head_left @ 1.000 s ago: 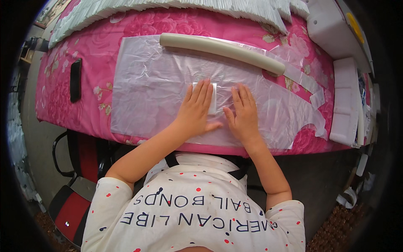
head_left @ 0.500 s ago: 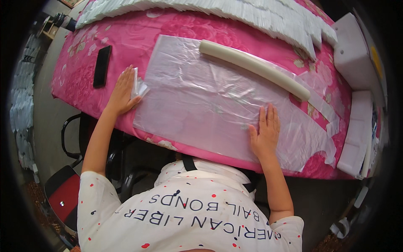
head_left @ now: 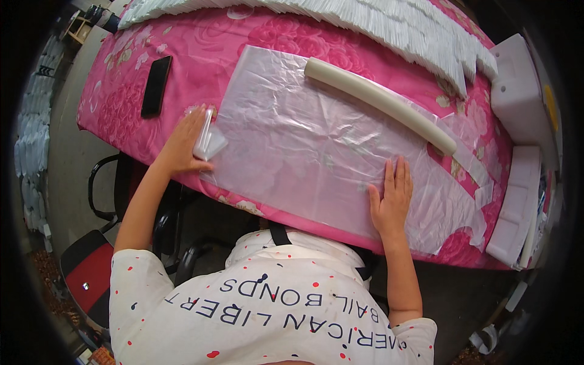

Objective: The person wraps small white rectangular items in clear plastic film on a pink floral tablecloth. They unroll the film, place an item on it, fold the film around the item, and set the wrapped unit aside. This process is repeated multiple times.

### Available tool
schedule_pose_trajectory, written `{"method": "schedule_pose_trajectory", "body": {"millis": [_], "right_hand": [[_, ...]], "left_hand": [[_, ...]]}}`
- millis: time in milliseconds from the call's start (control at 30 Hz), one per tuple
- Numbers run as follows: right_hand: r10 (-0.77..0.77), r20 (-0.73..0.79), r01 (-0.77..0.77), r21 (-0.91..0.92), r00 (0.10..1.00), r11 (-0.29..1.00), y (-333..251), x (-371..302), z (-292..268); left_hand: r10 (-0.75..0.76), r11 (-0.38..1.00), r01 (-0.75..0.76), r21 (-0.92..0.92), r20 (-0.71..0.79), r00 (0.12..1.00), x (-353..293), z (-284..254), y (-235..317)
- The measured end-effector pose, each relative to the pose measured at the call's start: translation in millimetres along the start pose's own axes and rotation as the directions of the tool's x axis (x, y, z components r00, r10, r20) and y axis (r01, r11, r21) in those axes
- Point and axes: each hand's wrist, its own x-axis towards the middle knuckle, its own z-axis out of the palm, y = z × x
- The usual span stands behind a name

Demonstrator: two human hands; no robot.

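1. A small clear plastic piece [head_left: 208,141] is held at the left edge of a large clear plastic sheet [head_left: 316,152], which is spread flat across the near half of the tabletop [head_left: 121,103], itself covered in a pink flowered cloth.
2. The piece is gripped by the left hand [head_left: 182,146], whose fingers are curled about it with the thumb underneath; whether it is a separate packet or a folded corner of the sheet cannot be told.
3. The right hand [head_left: 391,198] is laid flat and open on the sheet near its right end, fingers together, with nothing grasped; the film is pinned to the tabletop by it.
4. For the step to be done well, the sheet is best kept pressed by the right palm while the left end is worked, so that the film is not dragged or creased; wrinkles are already seen across its middle.
5. A long cream foam tube [head_left: 380,104] lies slantwise on the far right part of the sheet and weighs it down there.
6. Beyond it, a row of stacked white bags [head_left: 365,18] runs along the far edge.
7. A black phone [head_left: 156,85] lies well to the left, apart from the sheet.
8. White foam blocks [head_left: 523,91] stand at the right end, close to the sheet's corner, where little free room is left.
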Motion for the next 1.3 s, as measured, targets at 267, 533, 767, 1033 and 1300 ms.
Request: {"method": "schedule_pose_trajectory", "body": {"millis": [267,533,767,1033,1300], "right_hand": [[0.005,-0.045,-0.002,0.073,0.999,0.997,-8,0,-3],[-0.099,0.356,-0.332,0.922,0.929,0.198,-66,20,-38],[0.039,0.5,-0.498,0.866,0.865,-0.042,-56,16,-22],[0.004,0.588,-0.569,0.784,0.809,-0.248,-47,10,-18],[0.112,0.529,-0.531,0.847,0.841,-0.005,-38,3,-18]], "left_hand": [[-0.611,0.321,0.358,-0.877,0.097,0.786,-28,3,81],[-0.264,-0.632,0.139,-0.763,0.38,0.886,52,8,209],[-0.192,-0.543,0.32,-0.777,0.485,0.853,73,18,233],[-0.222,-0.641,0.318,-0.699,0.565,0.795,72,28,226],[-0.798,-0.202,-0.073,-0.977,0.121,0.59,85,11,59]]}}
